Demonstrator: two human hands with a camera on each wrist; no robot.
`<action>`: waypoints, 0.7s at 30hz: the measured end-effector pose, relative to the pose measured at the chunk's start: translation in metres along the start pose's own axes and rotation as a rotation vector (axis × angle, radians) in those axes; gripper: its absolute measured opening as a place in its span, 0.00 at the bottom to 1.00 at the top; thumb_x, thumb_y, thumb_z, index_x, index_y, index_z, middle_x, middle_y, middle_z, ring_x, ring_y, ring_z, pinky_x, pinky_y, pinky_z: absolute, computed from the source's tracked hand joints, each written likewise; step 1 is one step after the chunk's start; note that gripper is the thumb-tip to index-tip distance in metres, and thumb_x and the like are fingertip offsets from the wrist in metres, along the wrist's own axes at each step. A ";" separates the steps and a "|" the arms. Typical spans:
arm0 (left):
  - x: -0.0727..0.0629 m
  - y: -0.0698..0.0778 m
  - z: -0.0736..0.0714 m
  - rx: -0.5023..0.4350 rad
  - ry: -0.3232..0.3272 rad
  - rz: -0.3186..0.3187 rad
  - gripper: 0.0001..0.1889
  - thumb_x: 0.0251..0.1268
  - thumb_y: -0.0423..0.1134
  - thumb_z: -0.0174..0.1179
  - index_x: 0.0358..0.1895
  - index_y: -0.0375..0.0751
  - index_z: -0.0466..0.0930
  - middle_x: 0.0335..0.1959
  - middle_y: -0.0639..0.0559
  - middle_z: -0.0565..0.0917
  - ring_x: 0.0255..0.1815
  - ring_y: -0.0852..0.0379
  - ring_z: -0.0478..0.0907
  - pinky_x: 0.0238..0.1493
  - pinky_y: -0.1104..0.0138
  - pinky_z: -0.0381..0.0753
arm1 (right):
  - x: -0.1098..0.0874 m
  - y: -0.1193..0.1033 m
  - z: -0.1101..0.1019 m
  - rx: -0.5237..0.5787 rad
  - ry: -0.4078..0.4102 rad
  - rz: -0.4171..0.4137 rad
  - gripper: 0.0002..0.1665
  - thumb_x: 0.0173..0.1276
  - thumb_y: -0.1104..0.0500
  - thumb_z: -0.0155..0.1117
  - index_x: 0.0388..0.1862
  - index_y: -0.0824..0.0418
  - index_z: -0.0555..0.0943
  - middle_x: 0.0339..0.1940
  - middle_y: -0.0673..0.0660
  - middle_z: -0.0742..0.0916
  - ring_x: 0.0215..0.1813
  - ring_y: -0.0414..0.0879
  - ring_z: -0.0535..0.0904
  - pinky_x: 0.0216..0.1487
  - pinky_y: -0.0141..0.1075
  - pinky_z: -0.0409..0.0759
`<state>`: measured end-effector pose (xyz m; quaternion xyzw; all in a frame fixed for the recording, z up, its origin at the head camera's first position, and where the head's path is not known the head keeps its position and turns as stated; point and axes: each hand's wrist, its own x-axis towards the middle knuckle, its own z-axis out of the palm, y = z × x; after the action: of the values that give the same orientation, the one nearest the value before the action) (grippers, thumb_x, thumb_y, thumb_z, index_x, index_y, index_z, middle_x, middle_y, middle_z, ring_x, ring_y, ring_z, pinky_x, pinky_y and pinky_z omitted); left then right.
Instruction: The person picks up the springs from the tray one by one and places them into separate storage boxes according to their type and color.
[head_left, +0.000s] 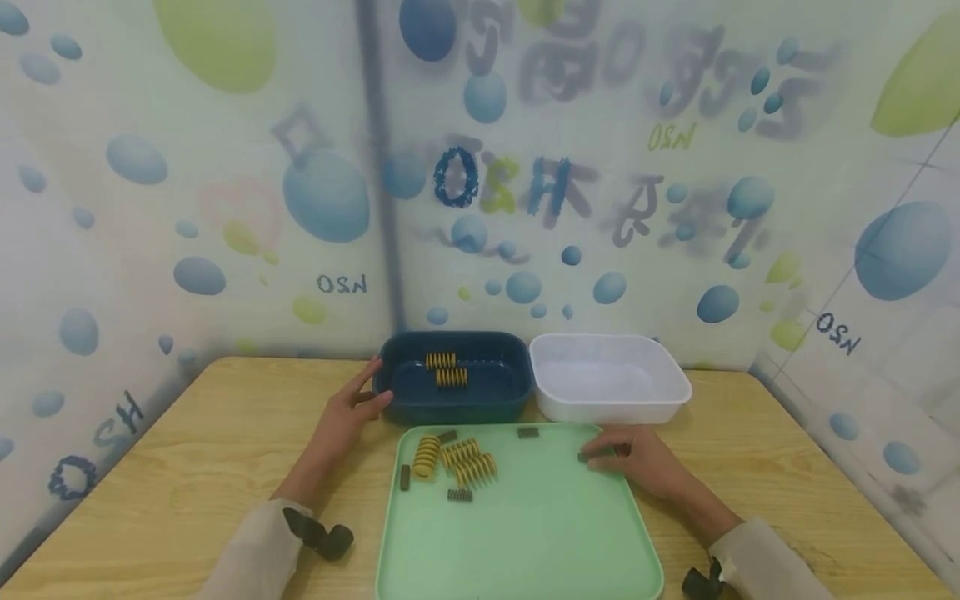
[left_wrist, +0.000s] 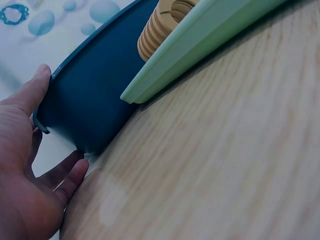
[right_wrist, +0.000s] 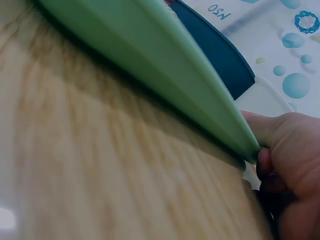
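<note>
My left hand point(head_left: 351, 412) rests at the left end of a dark blue bin point(head_left: 450, 414), thumb and fingers spread along its rim. Two yellow coil springs point(head_left: 452, 378) lie inside that bin. On a light green tray point(head_left: 517, 542), three more yellow springs point(head_left: 427, 457) are grouped at the upper left, with several small dark springs point(head_left: 460, 495) scattered near them. At the tray's upper right corner, my right hand point(head_left: 633, 457) pinches a small dark spring point(head_left: 582, 457), mostly covered by the fingers. In the right wrist view the tray's side hides that spring.
A white bin point(head_left: 611, 412) stands against the blue one on its right, just behind the tray. All of this is on a wooden table point(head_left: 150, 508). A patterned wall covering point(head_left: 525, 250) rises right behind the bins.
</note>
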<state>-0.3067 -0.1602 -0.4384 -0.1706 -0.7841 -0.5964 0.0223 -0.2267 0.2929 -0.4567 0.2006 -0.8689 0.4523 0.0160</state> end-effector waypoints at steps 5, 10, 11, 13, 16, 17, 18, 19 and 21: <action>0.003 -0.012 -0.002 0.009 0.006 0.009 0.35 0.67 0.48 0.60 0.74 0.53 0.57 0.75 0.61 0.53 0.61 0.45 0.70 0.48 0.69 0.75 | 0.000 -0.009 -0.001 -0.017 0.006 0.047 0.09 0.60 0.58 0.71 0.41 0.53 0.87 0.42 0.48 0.86 0.46 0.44 0.77 0.50 0.33 0.73; 0.004 -0.012 -0.001 0.009 0.005 0.002 0.35 0.67 0.49 0.60 0.75 0.53 0.57 0.75 0.61 0.53 0.61 0.46 0.70 0.48 0.69 0.75 | -0.001 -0.012 -0.007 0.002 0.040 0.120 0.09 0.61 0.51 0.70 0.40 0.47 0.87 0.41 0.47 0.86 0.46 0.45 0.79 0.47 0.34 0.75; 0.004 -0.012 -0.001 0.009 0.006 0.001 0.35 0.67 0.49 0.60 0.74 0.53 0.57 0.75 0.61 0.53 0.61 0.45 0.70 0.48 0.69 0.75 | -0.001 -0.009 -0.009 -0.009 0.045 0.120 0.08 0.61 0.49 0.69 0.40 0.45 0.87 0.41 0.45 0.86 0.45 0.45 0.78 0.46 0.34 0.76; 0.004 -0.011 -0.002 0.015 0.008 -0.003 0.35 0.67 0.49 0.60 0.74 0.54 0.57 0.75 0.62 0.53 0.61 0.46 0.70 0.47 0.69 0.75 | 0.001 -0.011 -0.014 -0.022 0.053 0.093 0.08 0.62 0.49 0.69 0.40 0.45 0.87 0.39 0.46 0.86 0.41 0.45 0.78 0.42 0.34 0.77; 0.004 -0.010 -0.002 0.022 0.010 -0.006 0.35 0.67 0.50 0.59 0.74 0.54 0.57 0.75 0.62 0.53 0.61 0.46 0.70 0.47 0.68 0.75 | 0.004 -0.014 -0.020 -0.068 0.056 0.025 0.08 0.63 0.51 0.68 0.41 0.46 0.86 0.37 0.46 0.86 0.37 0.44 0.77 0.38 0.34 0.76; 0.004 -0.010 -0.002 0.021 0.012 -0.008 0.35 0.67 0.50 0.59 0.74 0.54 0.57 0.75 0.62 0.53 0.61 0.46 0.70 0.47 0.68 0.75 | 0.005 -0.014 -0.021 -0.073 0.056 0.008 0.08 0.64 0.52 0.68 0.41 0.47 0.86 0.37 0.46 0.86 0.37 0.44 0.76 0.37 0.33 0.75; 0.004 -0.010 -0.002 0.021 0.013 -0.010 0.35 0.67 0.50 0.59 0.74 0.54 0.57 0.75 0.62 0.53 0.61 0.46 0.70 0.47 0.69 0.75 | 0.006 -0.016 -0.023 -0.077 0.058 -0.006 0.08 0.64 0.53 0.68 0.42 0.48 0.86 0.36 0.47 0.86 0.36 0.44 0.76 0.36 0.33 0.75; 0.004 -0.010 -0.002 0.018 0.014 -0.011 0.35 0.67 0.50 0.60 0.74 0.54 0.57 0.75 0.62 0.53 0.61 0.46 0.70 0.47 0.69 0.75 | 0.007 -0.017 -0.025 -0.083 0.060 -0.019 0.08 0.64 0.55 0.68 0.42 0.49 0.86 0.36 0.47 0.86 0.35 0.44 0.75 0.35 0.32 0.75; 0.004 -0.011 -0.001 0.012 0.016 -0.011 0.34 0.67 0.49 0.60 0.74 0.53 0.58 0.75 0.61 0.54 0.61 0.46 0.70 0.47 0.69 0.75 | 0.009 -0.020 -0.028 -0.095 0.067 -0.032 0.08 0.64 0.57 0.68 0.42 0.50 0.86 0.35 0.48 0.85 0.34 0.43 0.74 0.33 0.31 0.73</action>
<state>-0.3134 -0.1628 -0.4472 -0.1615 -0.7884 -0.5930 0.0263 -0.2319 0.3015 -0.4227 0.1982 -0.8852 0.4164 0.0616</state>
